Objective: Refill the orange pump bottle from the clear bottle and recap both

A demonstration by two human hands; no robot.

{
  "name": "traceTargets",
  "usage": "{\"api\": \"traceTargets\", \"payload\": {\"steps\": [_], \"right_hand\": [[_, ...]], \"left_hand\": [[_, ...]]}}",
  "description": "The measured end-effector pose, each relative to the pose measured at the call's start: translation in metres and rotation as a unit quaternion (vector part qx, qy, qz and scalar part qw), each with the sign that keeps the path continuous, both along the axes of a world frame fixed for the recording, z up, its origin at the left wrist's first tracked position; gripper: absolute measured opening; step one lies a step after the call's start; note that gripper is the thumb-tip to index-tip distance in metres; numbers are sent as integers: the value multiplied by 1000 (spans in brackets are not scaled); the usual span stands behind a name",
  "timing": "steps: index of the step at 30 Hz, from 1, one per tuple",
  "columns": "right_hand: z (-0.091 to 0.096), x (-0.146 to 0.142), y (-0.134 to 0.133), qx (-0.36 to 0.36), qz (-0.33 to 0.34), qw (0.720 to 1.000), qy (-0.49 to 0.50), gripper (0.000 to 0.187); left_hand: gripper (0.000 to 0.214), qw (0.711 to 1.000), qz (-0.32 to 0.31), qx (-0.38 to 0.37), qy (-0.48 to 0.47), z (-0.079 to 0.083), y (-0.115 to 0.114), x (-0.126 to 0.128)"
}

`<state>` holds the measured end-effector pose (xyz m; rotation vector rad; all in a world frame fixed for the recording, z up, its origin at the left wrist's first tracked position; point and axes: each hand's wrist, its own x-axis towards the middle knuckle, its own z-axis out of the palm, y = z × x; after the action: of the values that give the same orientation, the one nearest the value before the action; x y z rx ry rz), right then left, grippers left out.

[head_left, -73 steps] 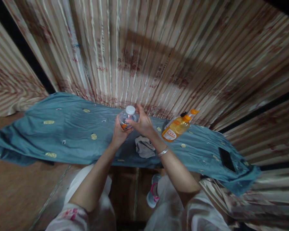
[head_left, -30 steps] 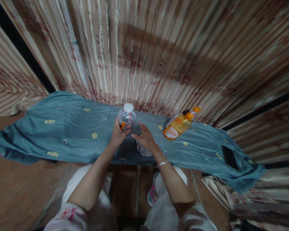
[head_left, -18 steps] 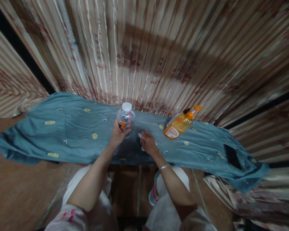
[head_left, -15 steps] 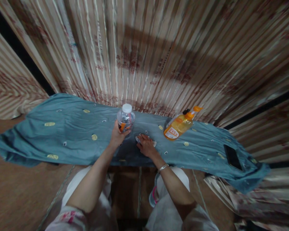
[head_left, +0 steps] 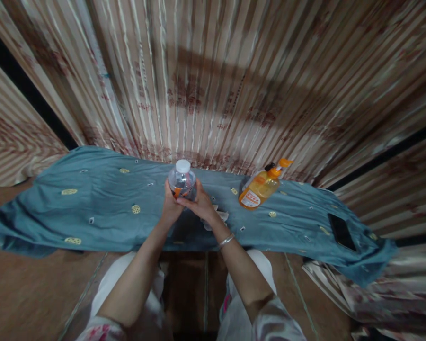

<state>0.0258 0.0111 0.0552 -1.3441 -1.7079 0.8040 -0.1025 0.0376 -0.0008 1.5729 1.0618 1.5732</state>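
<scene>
My left hand (head_left: 171, 206) is wrapped round a clear plastic bottle (head_left: 181, 180) with a white cap and an orange label, held upright over the blue cloth (head_left: 102, 208). My right hand (head_left: 198, 204) closes on the same bottle from the right, its fingers against the lower side. A crumpled grey rag (head_left: 217, 218) lies on the cloth just behind my right wrist, mostly hidden. A silver bangle sits on that wrist.
An orange pump bottle (head_left: 260, 188) stands to the right of my hands. A black phone (head_left: 340, 231) lies near the cloth's right end. Striped curtains hang right behind the covered surface. My knees and the brown floor show below.
My right hand left the grey rag on the cloth and rose to grip the bottle. My left hand kept hold of the bottle and barely moved.
</scene>
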Motion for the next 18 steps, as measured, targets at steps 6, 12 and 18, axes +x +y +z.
{"api": "traceTargets", "payload": {"steps": [6, 12, 18], "right_hand": [[-12, -14, 8, -27, -19, 999, 34, 79], [-16, -15, 11, -29, -25, 999, 17, 66], [-15, -15, 11, -24, -27, 999, 9, 65]], "left_hand": [[82, 998, 27, -51, 8, -4, 0, 1], [71, 995, 40, -87, -4, -5, 1, 0], [68, 995, 47, -87, -8, 2, -1, -1]]}}
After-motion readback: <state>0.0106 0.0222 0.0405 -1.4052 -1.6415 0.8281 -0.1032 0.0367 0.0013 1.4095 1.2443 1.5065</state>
